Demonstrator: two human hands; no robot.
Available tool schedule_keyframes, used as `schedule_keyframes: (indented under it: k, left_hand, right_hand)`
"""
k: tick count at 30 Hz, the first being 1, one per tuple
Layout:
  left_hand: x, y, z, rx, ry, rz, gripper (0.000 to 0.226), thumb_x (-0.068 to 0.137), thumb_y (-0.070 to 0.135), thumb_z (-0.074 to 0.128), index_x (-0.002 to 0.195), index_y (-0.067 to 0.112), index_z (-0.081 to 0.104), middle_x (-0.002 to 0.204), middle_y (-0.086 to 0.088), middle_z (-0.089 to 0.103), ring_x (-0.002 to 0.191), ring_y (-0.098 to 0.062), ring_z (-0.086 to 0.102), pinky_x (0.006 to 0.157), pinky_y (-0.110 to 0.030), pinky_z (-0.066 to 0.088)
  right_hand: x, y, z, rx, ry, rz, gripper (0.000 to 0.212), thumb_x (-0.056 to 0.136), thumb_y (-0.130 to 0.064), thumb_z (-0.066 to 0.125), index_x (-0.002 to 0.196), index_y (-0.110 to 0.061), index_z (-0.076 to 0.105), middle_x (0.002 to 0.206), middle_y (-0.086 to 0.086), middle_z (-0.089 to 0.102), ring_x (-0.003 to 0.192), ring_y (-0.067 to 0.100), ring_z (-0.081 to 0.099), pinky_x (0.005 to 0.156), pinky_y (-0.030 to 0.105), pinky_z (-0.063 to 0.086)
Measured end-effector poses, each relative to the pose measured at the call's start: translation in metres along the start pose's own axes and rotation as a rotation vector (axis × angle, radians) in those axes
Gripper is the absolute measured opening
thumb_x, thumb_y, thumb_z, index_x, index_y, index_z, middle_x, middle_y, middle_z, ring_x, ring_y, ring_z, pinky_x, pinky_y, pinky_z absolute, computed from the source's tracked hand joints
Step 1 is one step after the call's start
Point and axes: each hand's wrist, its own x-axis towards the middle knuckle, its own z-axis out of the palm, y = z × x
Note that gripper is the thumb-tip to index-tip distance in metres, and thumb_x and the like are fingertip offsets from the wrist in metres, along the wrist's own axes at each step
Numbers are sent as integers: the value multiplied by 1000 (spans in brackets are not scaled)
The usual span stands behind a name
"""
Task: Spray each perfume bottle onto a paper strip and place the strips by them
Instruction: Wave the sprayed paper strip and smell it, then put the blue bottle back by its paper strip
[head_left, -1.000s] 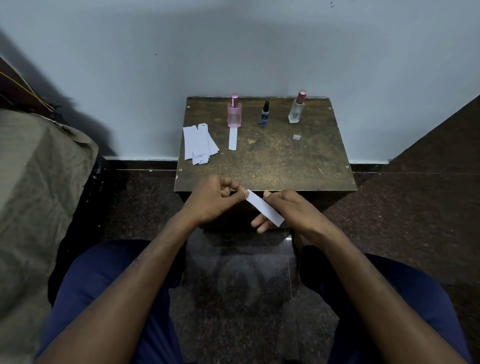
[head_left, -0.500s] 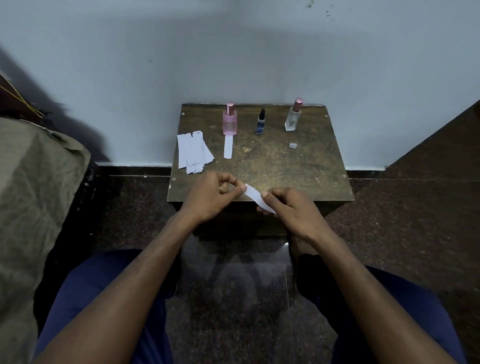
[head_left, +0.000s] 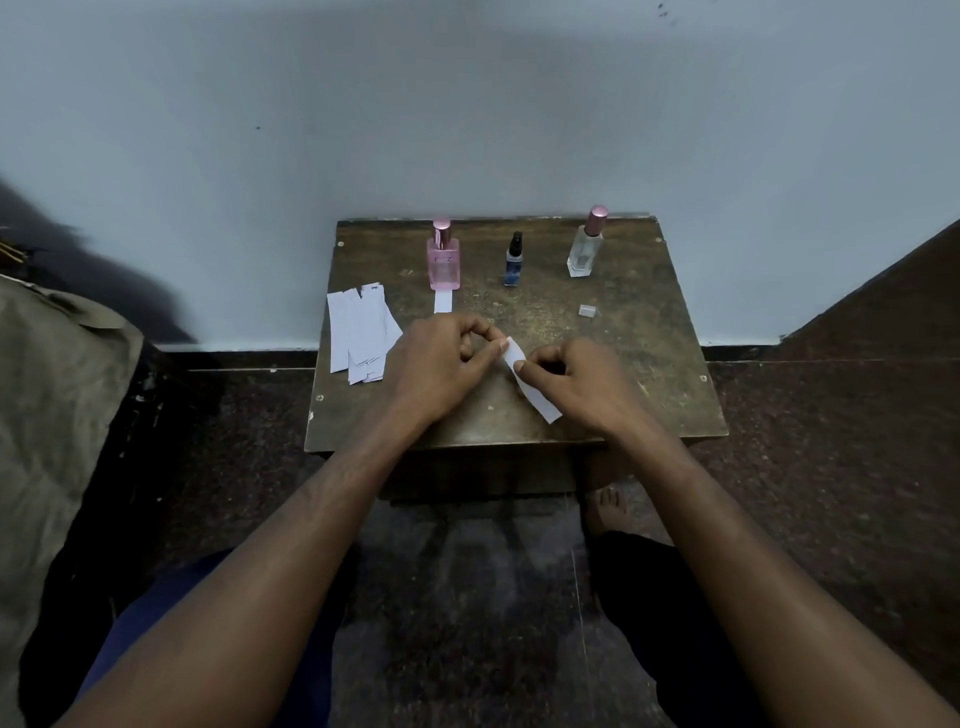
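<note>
Left hand (head_left: 441, 364) curled, thumb and forefinger pinching the far end of a strip (head_left: 530, 382); right hand (head_left: 576, 384) curled too, pinching the same strip near its middle; strip held slantwise over the table (head_left: 649, 364) at about 6 o'clock from the blue bottle (head_left: 513, 260).

Risks, as judged: strip dropped or creased when passed to one hand for spraying; blue bottle, small and slim, easily tipped by a reaching hand; spray drifting onto the pile (head_left: 361, 332) at 9 o'clock and scenting unused strips; strip laid by the wrong bottle.

Counted: three bottles, namely pink (head_left: 443, 262), blue and clear (head_left: 584, 249); one strip (head_left: 443, 301) already lying at 6 o'clock from the pink bottle; one strip in hand; one loose pile, number untellable; one small clear cap (head_left: 587, 310); two hands.
</note>
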Motion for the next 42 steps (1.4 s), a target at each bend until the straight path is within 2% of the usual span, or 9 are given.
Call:
schedule_keyframes:
  k: [4,7,12,16,20,24,29,37,42]
  left_hand:
    - [18,0,6,68,28,14,12,97,51,68,99,42,76,68,23,56,81,-8,58,60,-29,35]
    - [33,-1,13,110,44,11,13,97,50,68,100,40,76,73,20,59,79,-6,55,56,-23,31]
    - [48,2,23,181,9,29,14,99,50,68,105,40,76,82,16,69,81,-6,62,63,-28,40]
    - [55,7,25,242,6,47,19,98,55,67,108,42,77,94,14,78,88,-10,70,63,-28,43]
    - [53,7,21,210,44,45,24,95,60,69,105,40,78,93,15,79,77,-4,63,59,-24,44]
    - [47,12,17,79,235,24,21,98,54,70,100,33,76,79,11,74,69,-7,64,59,-26,50]
    - [45,20,19,-21,327,-11,14,98,37,73,109,28,70,78,13,63,74,-5,62,64,-29,52]
    - [53,27,30,-21,315,-53,47,100,32,72,143,13,64,139,-7,62,136,-8,50,99,-12,31]
    - [63,26,35,-86,292,-54,51,101,30,72,146,8,62,139,-6,67,127,-19,62,103,-18,42]
  right_hand:
    - [13,1,0,48,22,73,20,99,-34,71,92,-19,81,72,-7,74,67,2,67,56,9,44]
    - [20,-2,-1,333,-19,154,20,102,-26,69,102,-7,76,77,9,80,70,22,79,70,34,66]
    - [23,-1,-10,58,58,129,42,105,-36,62,78,-6,71,59,4,72,46,11,71,44,19,51]
    - [29,11,-20,-22,69,156,35,103,-31,63,77,-10,74,59,1,73,52,10,72,61,31,64]
    - [37,21,-37,-149,428,74,6,93,-25,75,94,-20,79,74,-9,72,66,0,66,65,6,48]
    - [51,34,-38,-302,450,-33,27,93,-18,75,120,-20,77,109,5,69,94,14,62,81,19,42]
    - [68,41,-28,-430,382,-82,20,95,-8,71,111,-12,82,104,12,71,93,27,65,73,27,43]
    - [81,-12,-31,182,696,-286,13,94,-20,79,106,-16,80,97,-8,78,88,4,75,82,24,62]
    - [101,-31,-24,194,720,-374,9,94,-17,79,101,-12,79,91,-9,78,85,1,74,81,22,61]
